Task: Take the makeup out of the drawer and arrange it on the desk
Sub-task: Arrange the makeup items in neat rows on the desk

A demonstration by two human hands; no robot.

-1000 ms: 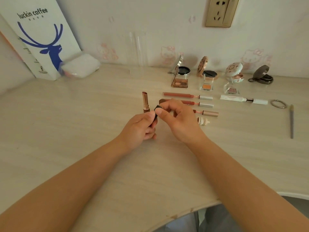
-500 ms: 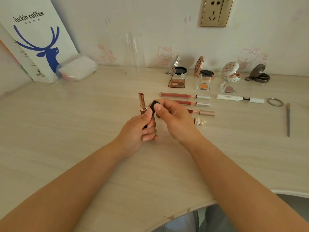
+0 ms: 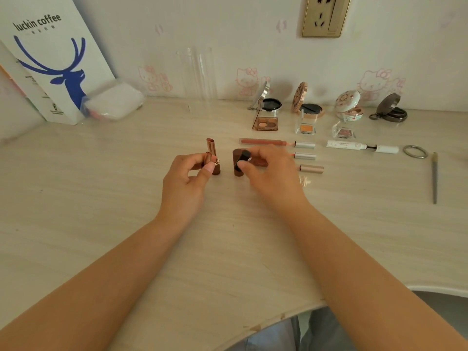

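At the far left a white paper bag (image 3: 54, 64) printed with a blue deer leans on the wall, its top cut off by the frame edge, and a soft, blurred white packet (image 3: 114, 102) lies against its base on the pale, wood-grained table (image 3: 76, 198). Right of the bag, the left hand (image 3: 183, 184) curls its fingers (image 3: 209, 168) round an opened rose-gold lipstick (image 3: 215, 164), thumb and forefinger pinching the shiny metal tube upright on the table; a taller rose-gold tube (image 3: 211, 146) stands just behind it, and whether the two touch is hard to tell. Right of the lipstick, the right hand (image 3: 272, 177) pinches a glossy black cap (image 3: 241, 159) against a matte brown cylinder (image 3: 237, 163) standing on the table; the palm hides part of the things beneath it. Further right of the lipstick lie slim lip-gloss tubes (image 3: 263, 142) with silver caps, partly covered by the right hand, then a white mascara tube (image 3: 347, 145). Behind these stands a row of open round compacts (image 3: 271, 103) and small square eyeshadow pans (image 3: 266, 123). Farthest right of the lipstick are a metal ring (image 3: 415, 151) and a thin grey stick (image 3: 434, 177). A clear, barely visible tube stand (image 3: 200, 72) sits by the wall.
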